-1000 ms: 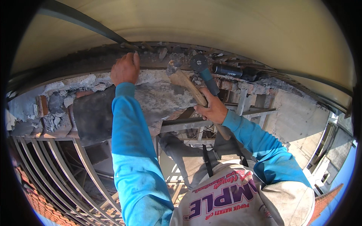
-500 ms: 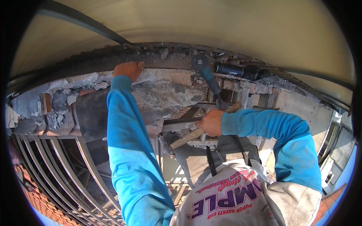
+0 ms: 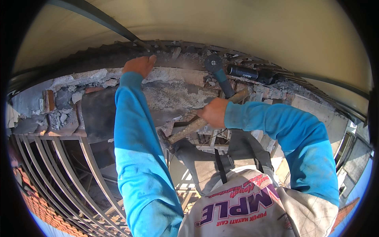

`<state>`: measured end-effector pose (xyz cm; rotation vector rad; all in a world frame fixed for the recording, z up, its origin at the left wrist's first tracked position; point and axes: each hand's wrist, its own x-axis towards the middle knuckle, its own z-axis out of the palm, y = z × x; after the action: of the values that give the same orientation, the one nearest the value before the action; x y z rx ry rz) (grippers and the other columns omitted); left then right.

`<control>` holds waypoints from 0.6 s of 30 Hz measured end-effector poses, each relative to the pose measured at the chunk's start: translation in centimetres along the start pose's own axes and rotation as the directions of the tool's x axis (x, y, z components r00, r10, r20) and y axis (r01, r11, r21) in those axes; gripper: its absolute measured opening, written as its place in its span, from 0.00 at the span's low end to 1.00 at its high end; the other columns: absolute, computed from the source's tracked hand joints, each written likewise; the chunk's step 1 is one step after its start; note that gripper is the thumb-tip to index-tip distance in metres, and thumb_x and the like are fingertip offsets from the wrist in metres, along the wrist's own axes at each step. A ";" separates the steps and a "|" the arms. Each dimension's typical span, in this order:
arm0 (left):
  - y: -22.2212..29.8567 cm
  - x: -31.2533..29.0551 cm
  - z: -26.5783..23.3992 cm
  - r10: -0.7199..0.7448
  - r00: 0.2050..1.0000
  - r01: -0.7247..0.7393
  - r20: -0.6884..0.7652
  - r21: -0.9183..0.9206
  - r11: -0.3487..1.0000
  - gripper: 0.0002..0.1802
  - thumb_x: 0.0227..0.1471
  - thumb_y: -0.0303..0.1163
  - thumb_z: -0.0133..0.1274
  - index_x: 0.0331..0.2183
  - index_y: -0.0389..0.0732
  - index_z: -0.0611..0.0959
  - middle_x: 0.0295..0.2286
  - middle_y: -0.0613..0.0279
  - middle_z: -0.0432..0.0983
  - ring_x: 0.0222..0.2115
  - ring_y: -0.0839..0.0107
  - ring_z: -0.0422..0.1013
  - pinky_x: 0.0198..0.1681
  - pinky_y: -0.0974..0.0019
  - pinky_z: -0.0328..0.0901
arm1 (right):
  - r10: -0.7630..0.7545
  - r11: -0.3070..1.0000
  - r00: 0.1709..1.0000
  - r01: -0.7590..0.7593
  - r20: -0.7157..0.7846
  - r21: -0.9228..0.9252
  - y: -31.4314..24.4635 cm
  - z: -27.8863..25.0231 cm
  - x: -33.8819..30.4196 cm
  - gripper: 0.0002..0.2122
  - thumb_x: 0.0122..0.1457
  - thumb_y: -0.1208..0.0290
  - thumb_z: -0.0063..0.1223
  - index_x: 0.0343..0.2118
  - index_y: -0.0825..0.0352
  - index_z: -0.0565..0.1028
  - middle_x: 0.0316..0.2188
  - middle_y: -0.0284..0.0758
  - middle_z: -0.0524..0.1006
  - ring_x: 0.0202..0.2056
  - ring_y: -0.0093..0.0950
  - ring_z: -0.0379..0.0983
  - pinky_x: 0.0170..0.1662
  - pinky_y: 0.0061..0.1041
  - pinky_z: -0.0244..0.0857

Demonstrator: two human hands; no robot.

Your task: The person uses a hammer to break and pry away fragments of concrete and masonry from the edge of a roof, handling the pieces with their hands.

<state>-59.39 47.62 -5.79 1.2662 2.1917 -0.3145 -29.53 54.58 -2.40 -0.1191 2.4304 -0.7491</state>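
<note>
My right hand [image 3: 214,113] is wrapped round the wooden handle of a hammer [image 3: 189,131], which slants across in front of my body. The hammer's dark head [image 3: 164,141] is at the lower left end, close to my left forearm. At the top of the broken concrete wall [image 3: 173,75], my left hand [image 3: 139,66] is closed, its fingers curled on the far side. What it grips, if anything, is hidden. To the right of it an angle grinder [image 3: 219,75] with a dark teal body lies on the wall top.
A black cylindrical bottle [image 3: 241,72] lies beside the grinder. Loose rubble [image 3: 59,118] sits on the left part of the wall. Metal bars [image 3: 92,173] run below at the left. A pale sheet [image 3: 237,23] slopes overhead behind a dark beam [image 3: 94,17]. Wall edges are jagged.
My right hand has risen toward the wall with the hammer, whose head has moved up and left. My left hand has shifted slightly farther away and right, still closed. The view has moved a little.
</note>
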 end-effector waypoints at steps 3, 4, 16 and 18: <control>0.2 0.6 -0.4 -0.039 0.998 0.038 0.051 0.018 0.999 0.30 0.61 0.50 0.27 0.37 0.41 0.80 0.38 0.47 0.78 0.41 0.45 0.72 0.46 0.47 0.65 | -0.369 0.929 0.927 0.368 0.071 0.036 -5.3 3.8 -1.9 0.07 0.44 0.71 0.55 0.26 0.67 0.76 0.21 0.45 0.78 0.27 0.43 0.78 0.31 0.42 0.72; 0.2 0.8 -0.3 -0.045 0.997 0.044 0.062 0.013 0.999 0.31 0.61 0.51 0.27 0.37 0.41 0.80 0.38 0.46 0.78 0.41 0.45 0.72 0.47 0.46 0.64 | -0.452 0.892 0.889 0.448 0.073 0.066 -6.6 4.7 -2.2 0.06 0.44 0.71 0.55 0.25 0.67 0.75 0.21 0.44 0.78 0.27 0.42 0.78 0.30 0.41 0.72; -1.2 1.5 0.6 -0.109 0.994 0.108 0.005 -0.198 0.974 0.37 0.59 0.56 0.28 0.38 0.37 0.83 0.42 0.44 0.77 0.46 0.45 0.70 0.51 0.50 0.62 | 0.052 0.992 0.998 -0.047 0.041 -0.117 1.3 -3.0 0.0 0.12 0.52 0.65 0.55 0.37 0.64 0.72 0.25 0.42 0.79 0.29 0.39 0.78 0.32 0.37 0.73; -1.9 2.0 1.4 -0.086 0.996 0.081 -0.028 -0.152 0.985 0.36 0.59 0.56 0.28 0.38 0.37 0.83 0.41 0.45 0.77 0.45 0.45 0.71 0.51 0.50 0.62 | -0.109 0.993 0.990 0.113 0.086 -0.045 -2.9 -0.7 -2.1 0.08 0.51 0.67 0.54 0.29 0.66 0.74 0.22 0.41 0.78 0.27 0.40 0.78 0.31 0.37 0.73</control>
<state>-61.23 47.37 -8.23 1.1074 2.2554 -0.1571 -28.43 53.00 0.76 -0.3013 2.3790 -0.7178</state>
